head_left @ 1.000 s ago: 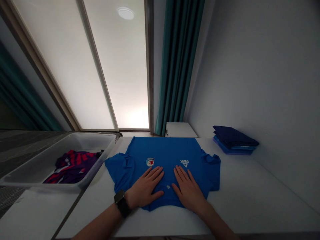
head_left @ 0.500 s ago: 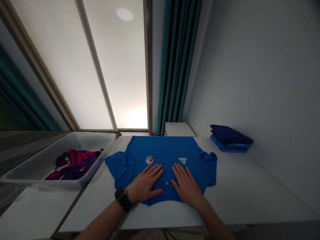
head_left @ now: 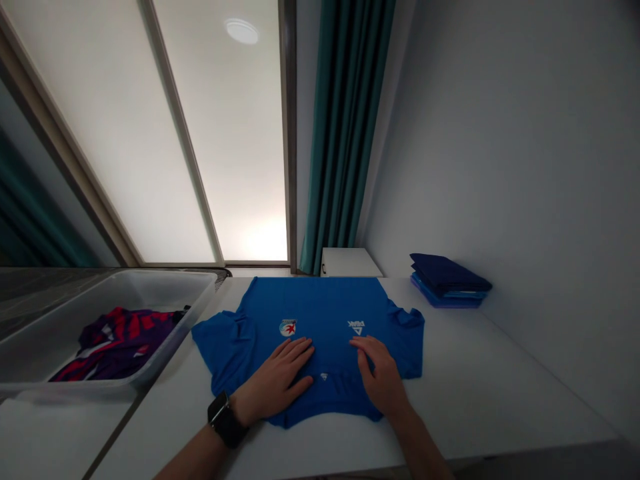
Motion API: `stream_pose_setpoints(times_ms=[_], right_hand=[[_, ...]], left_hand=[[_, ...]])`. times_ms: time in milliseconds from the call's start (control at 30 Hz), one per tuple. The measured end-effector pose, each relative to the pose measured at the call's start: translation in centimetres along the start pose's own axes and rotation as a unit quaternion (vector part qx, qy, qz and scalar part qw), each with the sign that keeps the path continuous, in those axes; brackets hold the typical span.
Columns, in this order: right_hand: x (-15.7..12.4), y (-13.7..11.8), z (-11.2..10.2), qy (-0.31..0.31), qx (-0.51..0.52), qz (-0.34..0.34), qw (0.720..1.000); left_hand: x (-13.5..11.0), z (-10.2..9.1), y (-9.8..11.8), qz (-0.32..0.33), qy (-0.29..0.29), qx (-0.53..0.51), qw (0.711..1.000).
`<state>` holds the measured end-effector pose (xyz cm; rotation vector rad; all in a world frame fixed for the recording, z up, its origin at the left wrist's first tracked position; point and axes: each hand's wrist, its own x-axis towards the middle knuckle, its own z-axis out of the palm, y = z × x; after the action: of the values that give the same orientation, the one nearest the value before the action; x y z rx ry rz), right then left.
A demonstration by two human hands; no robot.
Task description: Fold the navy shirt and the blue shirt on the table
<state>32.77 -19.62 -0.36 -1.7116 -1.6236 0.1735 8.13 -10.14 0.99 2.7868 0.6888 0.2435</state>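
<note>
a white table (head_left: pixel 500 393) fills the lower part of the view, with its right edge against the wall. a blue t-shirt (head_left: pixel 320 307) lies flat on it, front up, in the middle of the table. its collar points toward the near edge, its hem reaches almost to the far edge, and one sleeve spreads toward each side. a stack of folded clothes (head_left: pixel 447 280), dark blue on top, sits by the far right corner, well apart from the shirt. a clear plastic tub (head_left: pixel 165 283) stands at the left edge, just beside the nearer sleeve. whether it rests on this table or on the adjoining surface cannot be told.
</note>
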Motion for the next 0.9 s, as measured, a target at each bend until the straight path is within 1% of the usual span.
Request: stream_pose_setpoints(times_ms=[67,133,200,300,367,467,600,733,800,833,900], right_hand=[[0.0,0.3,0.0,0.064,0.018,-0.036,0.997],[0.0,0.5,0.2,0.100,0.020,-0.062,0.993],[0.1,0.6,0.3,0.108,0.003,-0.066,0.992],[0.1,0.8,0.4,0.111,-0.019,-0.055,0.992],[0.1,1.0,0.2,0.124,-0.018,-0.054,0.991],[0.2,1.4,-0.2,0.146,-0.006,-0.066,0.987],[0.3,2.5,-1.0,0.157,-0.009,-0.054,0.986],[0.3,4.6,-2.3,0.176,-0.018,-0.011,0.984],[0.3,6.0,-3.0,0.179,-0.020,0.016,0.984],[0.3,6.7,-3.4,0.180,-0.020,0.029,0.983],[0.4,8.0,-3.9,0.182,-0.021,0.049,0.982]], left_hand=[[0.2,0.0,0.2,-0.004,0.000,-0.007,1.000],[0.3,0.0,0.3,0.001,-0.001,-0.014,1.000],[0.5,-0.2,0.5,0.012,-0.001,-0.018,1.000],[0.8,-0.6,0.9,0.022,-0.009,-0.010,1.000],[1.4,-0.9,1.5,0.036,-0.016,0.002,0.999],[3.0,-1.2,3.1,0.076,-0.025,0.018,0.997],[6.8,-1.0,5.1,0.134,-0.024,0.023,0.990],[12.0,-0.6,6.1,0.162,-0.009,0.042,0.986],[14.7,-0.3,6.3,0.153,-0.011,0.047,0.987],[15.9,-0.1,6.4,0.140,-0.012,0.047,0.989],[18.0,0.4,6.7,0.105,0.002,0.049,0.993]])
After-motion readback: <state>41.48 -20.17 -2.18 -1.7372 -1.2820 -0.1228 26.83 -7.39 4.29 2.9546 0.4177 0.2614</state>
